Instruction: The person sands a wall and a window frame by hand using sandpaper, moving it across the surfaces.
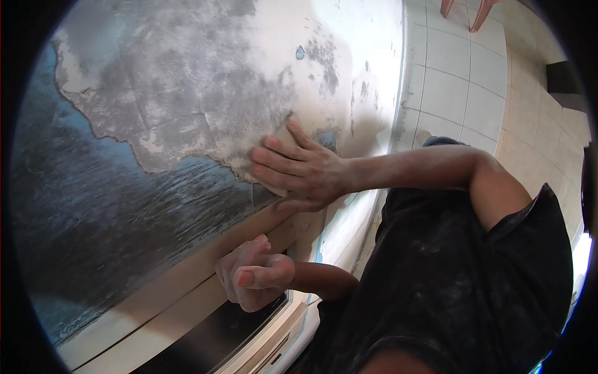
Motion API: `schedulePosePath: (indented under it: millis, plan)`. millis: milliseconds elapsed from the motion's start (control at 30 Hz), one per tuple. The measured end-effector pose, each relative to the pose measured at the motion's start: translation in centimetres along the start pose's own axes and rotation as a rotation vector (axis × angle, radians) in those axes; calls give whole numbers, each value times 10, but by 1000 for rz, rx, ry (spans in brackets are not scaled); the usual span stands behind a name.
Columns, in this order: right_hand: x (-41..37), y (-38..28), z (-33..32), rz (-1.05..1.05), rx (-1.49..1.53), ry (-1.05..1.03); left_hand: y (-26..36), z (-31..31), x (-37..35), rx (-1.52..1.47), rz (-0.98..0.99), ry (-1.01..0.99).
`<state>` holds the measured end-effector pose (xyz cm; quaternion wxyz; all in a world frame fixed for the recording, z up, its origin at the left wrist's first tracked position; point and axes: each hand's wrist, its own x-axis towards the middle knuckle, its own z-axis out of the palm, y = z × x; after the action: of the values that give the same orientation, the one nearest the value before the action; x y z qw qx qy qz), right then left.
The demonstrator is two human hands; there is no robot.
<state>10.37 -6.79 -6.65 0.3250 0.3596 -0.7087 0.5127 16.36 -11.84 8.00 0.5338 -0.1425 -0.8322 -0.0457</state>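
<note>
My right hand [303,171] lies flat against the wall, back toward me, fingers spread and thumb low near the wooden frame. Beneath its palm is the ragged lower edge of a grey-white plaster patch [180,93], with a pale strip showing between fingers and thumb. Dark, blue-tinged wall surface [137,206] borders the patch. Below, my left hand [255,274] is curled closed in front of the beige frame [168,293], thumb bent over toward me. Whatever it may hold is hidden in the fingers. Pale dust coats both hands.
A dark panel [205,336] is set in the frame below my left hand. Pale floor tiles [445,81] run along the wall's foot, with pink plastic legs [479,15] at the top. My dusty black shirt [461,280] fills the lower right.
</note>
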Motion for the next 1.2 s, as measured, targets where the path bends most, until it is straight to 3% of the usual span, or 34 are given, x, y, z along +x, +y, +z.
schedulePosePath:
  millis: [200,400,500,600,700,800,900,1100,1200]
  plan:
    - [47,-13,-13,18,23,78,0,-4,-1,19,-7,-20]
    - [-3,18,-9,-94,-70,-55,-1,0,0,6,-7,2]
    - [13,1,-16,94,12,-46,2,-3,-1,9,-27,-18]
    - [8,-3,-12,134,25,-47,4,-2,-1,-3,-40,-18]
    - [-21,15,-1,15,-73,-45,1,-4,0,-14,-29,-28]
    - [-3,8,-15,139,47,-102,1,-1,-2,-21,-28,-14]
    - [25,2,-21,206,71,95,2,-1,-3,-12,-48,-5]
    - [-15,18,-19,104,-53,-97,0,-3,1,6,-15,-10]
    - [16,13,-33,182,27,-21,1,-2,0,5,-14,-10]
